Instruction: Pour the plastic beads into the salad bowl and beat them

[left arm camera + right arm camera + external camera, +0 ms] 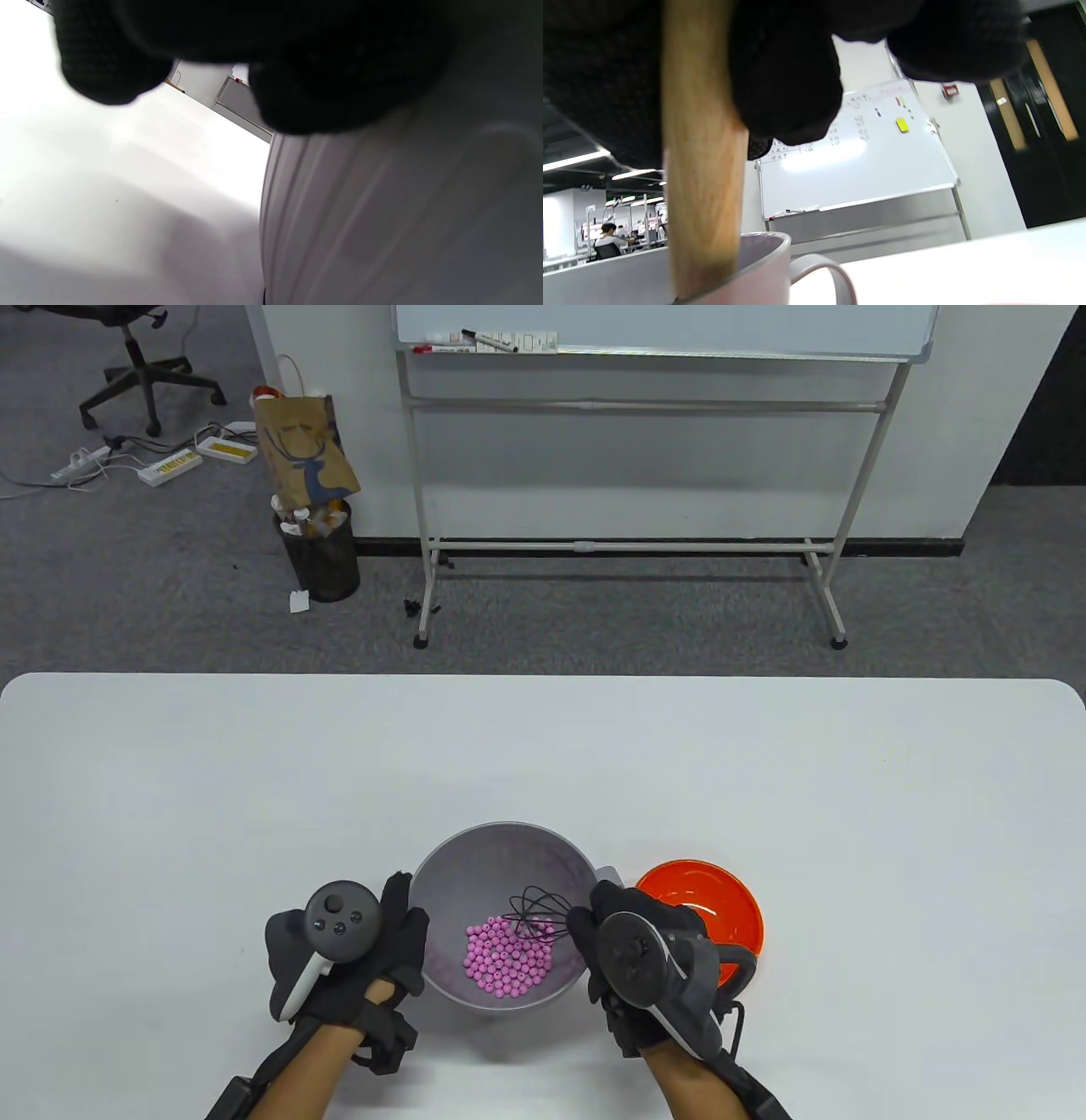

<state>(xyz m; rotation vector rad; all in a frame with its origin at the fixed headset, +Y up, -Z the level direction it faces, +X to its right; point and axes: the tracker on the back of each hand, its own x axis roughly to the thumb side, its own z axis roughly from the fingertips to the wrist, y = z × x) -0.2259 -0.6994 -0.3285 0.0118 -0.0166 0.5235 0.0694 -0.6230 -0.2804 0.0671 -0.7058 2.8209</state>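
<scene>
Left hand: the left hand (pixel 348 959) is laid against the left outside wall of the salad bowl (pixel 441 891); its fingers (pixel 407 912) are kept straight and close together.
Right hand: the right hand (pixel 640 963) is curled tight round the wooden handle (pixel 702 169) of the whisk (pixel 534 918).
Whisk: its black wire head is dipped into the bowl, touching the beads.
Beads: the pink plastic beads (pixel 507 959) are heaped on the bowl's bottom, toward the near side.
Orange bowl: an orange bowl (pixel 721 899) is set on the tabletop (pixel 543 763), just right of the salad bowl.
</scene>
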